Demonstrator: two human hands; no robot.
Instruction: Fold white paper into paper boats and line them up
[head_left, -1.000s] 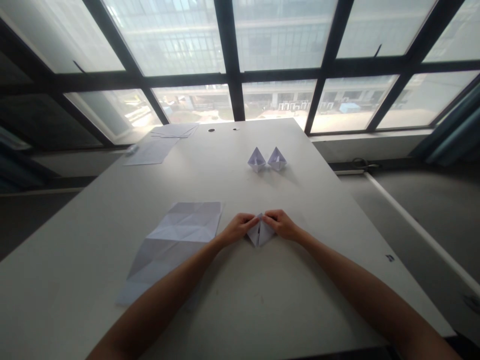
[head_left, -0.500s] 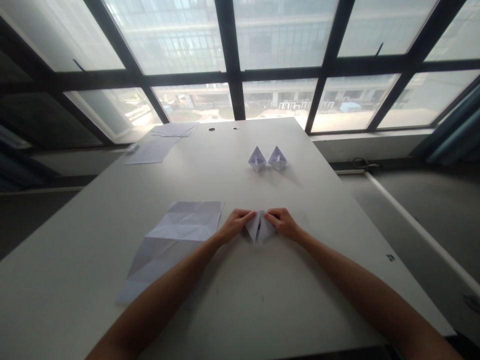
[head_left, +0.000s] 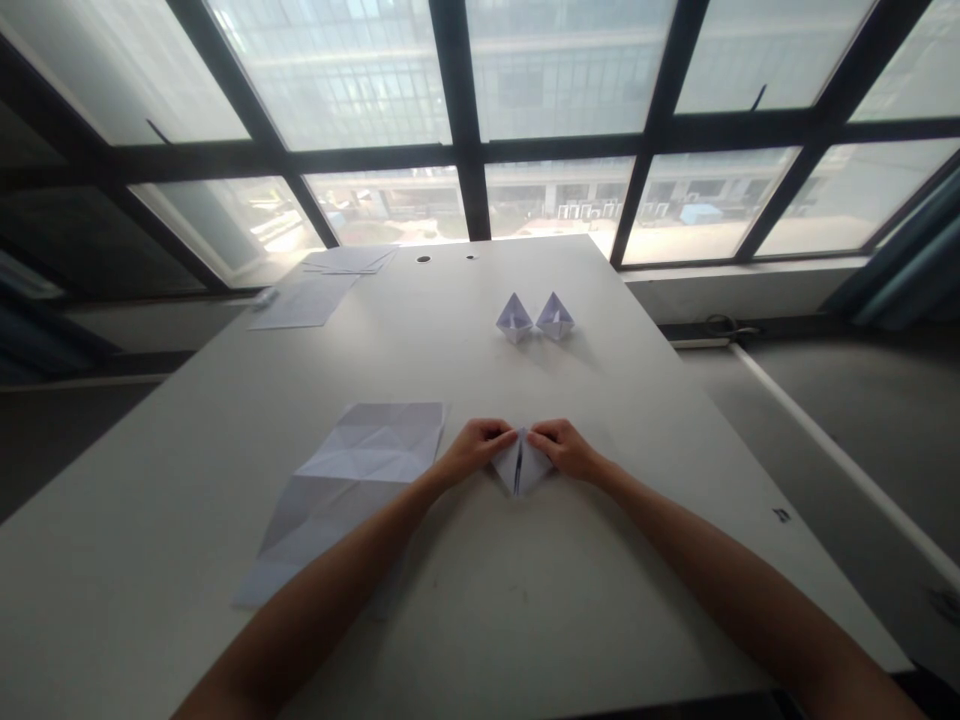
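Note:
Between my two hands is a folded white paper (head_left: 534, 468), diamond-shaped, with a dark slit down its middle and a point toward me. My left hand (head_left: 478, 446) pinches its upper left side, thumb on top. On the upper right side my right hand (head_left: 564, 447) grips it the same way. The fingers beneath the paper are partly hidden. Beyond my hands stand two folded paper boats (head_left: 514, 320), side by side with peaked middles. A creased sheet of paper (head_left: 375, 440) lies left of my hands, partly covered by my left forearm.
The white table (head_left: 645, 600) reaches to the windows. At its far left lie several paper sheets (head_left: 304, 303) beside a small pale object (head_left: 264, 298) that I cannot make out. A cable hole (head_left: 423, 259) shows near the far edge. A dark mark (head_left: 781, 515) sits near the right edge.
The folded paper has shifted slightly toward me, and its slit looks a little narrower. Both hands still grip it, their thumbs slightly lower. The boats and sheets have not moved.

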